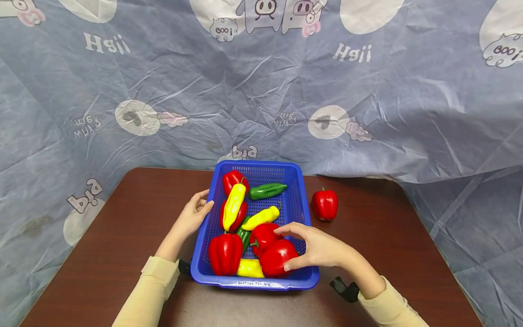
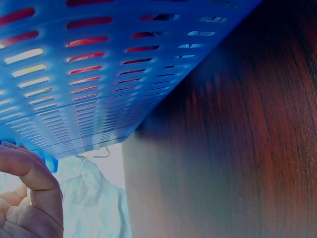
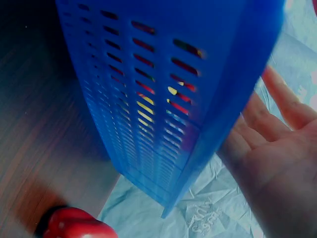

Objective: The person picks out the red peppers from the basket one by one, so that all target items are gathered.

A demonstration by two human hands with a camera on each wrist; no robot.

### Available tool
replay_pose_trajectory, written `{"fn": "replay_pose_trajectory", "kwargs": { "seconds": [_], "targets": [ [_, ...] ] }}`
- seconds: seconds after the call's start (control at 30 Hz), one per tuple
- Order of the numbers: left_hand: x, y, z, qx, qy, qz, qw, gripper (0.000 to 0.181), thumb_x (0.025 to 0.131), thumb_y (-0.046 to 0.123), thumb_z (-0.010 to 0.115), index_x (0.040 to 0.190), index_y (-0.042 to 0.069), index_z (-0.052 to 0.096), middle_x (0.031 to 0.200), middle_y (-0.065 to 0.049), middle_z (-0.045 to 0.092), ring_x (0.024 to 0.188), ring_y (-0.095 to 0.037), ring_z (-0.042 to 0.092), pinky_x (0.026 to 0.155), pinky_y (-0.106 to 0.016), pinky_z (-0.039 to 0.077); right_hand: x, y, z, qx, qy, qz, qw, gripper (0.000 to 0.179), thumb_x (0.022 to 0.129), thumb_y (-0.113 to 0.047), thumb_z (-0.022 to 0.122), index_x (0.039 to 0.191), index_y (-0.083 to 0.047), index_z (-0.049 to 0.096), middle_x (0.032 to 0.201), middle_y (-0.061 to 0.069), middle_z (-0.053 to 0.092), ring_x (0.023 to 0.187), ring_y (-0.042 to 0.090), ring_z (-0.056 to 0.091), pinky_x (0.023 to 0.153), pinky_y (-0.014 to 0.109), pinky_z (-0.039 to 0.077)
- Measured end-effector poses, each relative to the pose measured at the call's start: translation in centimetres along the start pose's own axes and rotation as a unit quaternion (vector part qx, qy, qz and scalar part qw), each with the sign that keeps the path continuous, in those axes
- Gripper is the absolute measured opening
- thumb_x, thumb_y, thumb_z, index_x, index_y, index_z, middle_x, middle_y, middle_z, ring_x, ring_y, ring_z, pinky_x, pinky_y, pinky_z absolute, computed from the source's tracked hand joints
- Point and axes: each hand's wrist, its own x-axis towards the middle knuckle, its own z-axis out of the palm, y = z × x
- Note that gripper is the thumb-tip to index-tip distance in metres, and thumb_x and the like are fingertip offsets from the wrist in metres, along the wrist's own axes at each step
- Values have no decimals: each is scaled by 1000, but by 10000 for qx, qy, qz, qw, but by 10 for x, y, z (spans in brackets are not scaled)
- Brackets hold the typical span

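Note:
A blue plastic basket (image 1: pixel 255 284) holds several red bell peppers, two long green peppers and several yellow ones. At its left rim, my left hand (image 1: pixel 195 212) grips the edge with bent fingers, the thumb lying over the rim. My right hand (image 1: pixel 320 247) reaches over the right rim with thumb and fingers spread apart around a red bell pepper (image 1: pixel 278 259) in the front right corner. Its fingertips overlap another red bell pepper (image 1: pixel 264 235), and a gap shows between palm and pepper. In the right wrist view, the basket wall (image 3: pixel 148 59) hides the fingertips.
One red bell pepper (image 1: pixel 324 204) stands on the brown wooden table (image 1: pixel 376 218), right of the basket. Inside the basket, a green pepper (image 1: pixel 267 191) lies at the back and a yellow pepper (image 1: pixel 234 206) rests on red ones. A grey-blue printed cloth (image 1: pixel 261 91) hangs behind the table.

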Motion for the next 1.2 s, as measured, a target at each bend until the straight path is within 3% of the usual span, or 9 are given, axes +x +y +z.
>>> {"fn": "replay_pose_trajectory", "kwargs": {
  "seconds": [0.2,0.7,1.2],
  "targets": [
    [-1,0,0,5,4,-39,10000,54,102,20,54,148,-1,34,105,-20,61,84,-17,68,72,-26,58,3,-3,6,-417,-194,143,9988,66,76,-38,82,133,-16,57,132,2,58,123,24,53,103,46,45],
    [-1,1,-1,-56,-34,-31,10000,55,103,20,53,149,-2,33,107,-22,61,84,-16,68,72,-27,59,11,-10,7,-633,-637,400,9952,66,73,-24,84,132,-13,57,128,0,55,118,22,52,97,42,50],
    [0,0,0,-112,-44,-66,9999,55,102,20,53,149,-1,33,108,-24,61,85,-17,68,71,-26,58,12,-10,8,-803,-618,349,9942,60,72,-16,85,127,-12,60,125,-3,55,118,22,53,98,43,49]
  ]
}}
